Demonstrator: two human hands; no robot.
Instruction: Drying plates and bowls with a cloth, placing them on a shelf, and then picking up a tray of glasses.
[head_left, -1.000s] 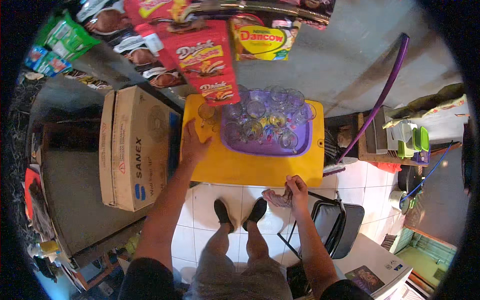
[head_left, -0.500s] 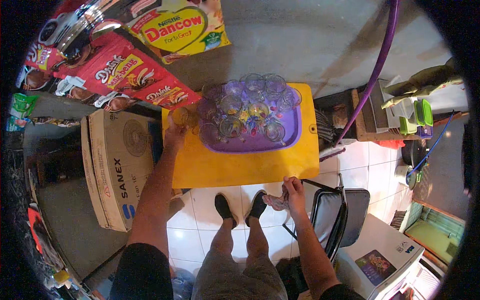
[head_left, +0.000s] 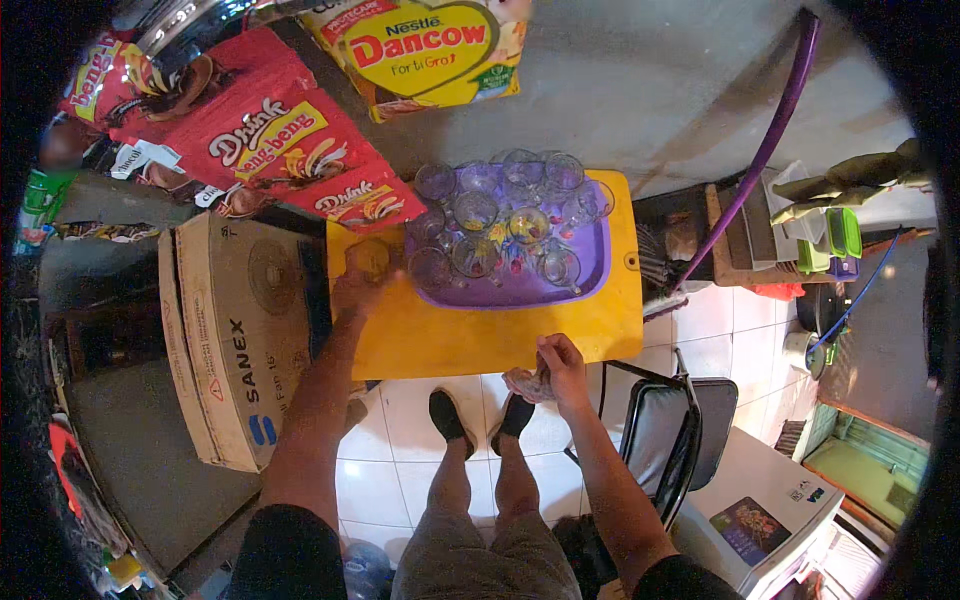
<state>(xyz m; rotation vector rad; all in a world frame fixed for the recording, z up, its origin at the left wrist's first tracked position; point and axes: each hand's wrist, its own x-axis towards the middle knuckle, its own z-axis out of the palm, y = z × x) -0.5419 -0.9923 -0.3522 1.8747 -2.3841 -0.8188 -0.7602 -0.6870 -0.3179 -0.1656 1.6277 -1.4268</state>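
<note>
At the left end of the yellow tabletop, my left hand [head_left: 352, 292] is closed on a clear glass mug [head_left: 371, 257]; motion blur softens its fingers. The mug is beside a purple tray [head_left: 598, 262] that bears several more clear glass mugs [head_left: 474, 210], standing close together. Through the glass, the tray's floral pattern shows in red and yellow. My right hand [head_left: 562, 362] is just off the table's near edge, gripping a crumpled greyish-pink cloth [head_left: 528, 385] that hangs from the fingers.
The yellow table [head_left: 450, 345] stands against a grey wall. Red drink sachets [head_left: 270, 140] and a yellow milk packet [head_left: 430, 55] hang above its left end. A cardboard fan box [head_left: 240, 345] is on the left, a black folding chair [head_left: 660, 430] on the right.
My left hand and the mug have come slightly nearer to me. The right hand has moved left and a little toward the table with the cloth. My view has shifted slightly.
</note>
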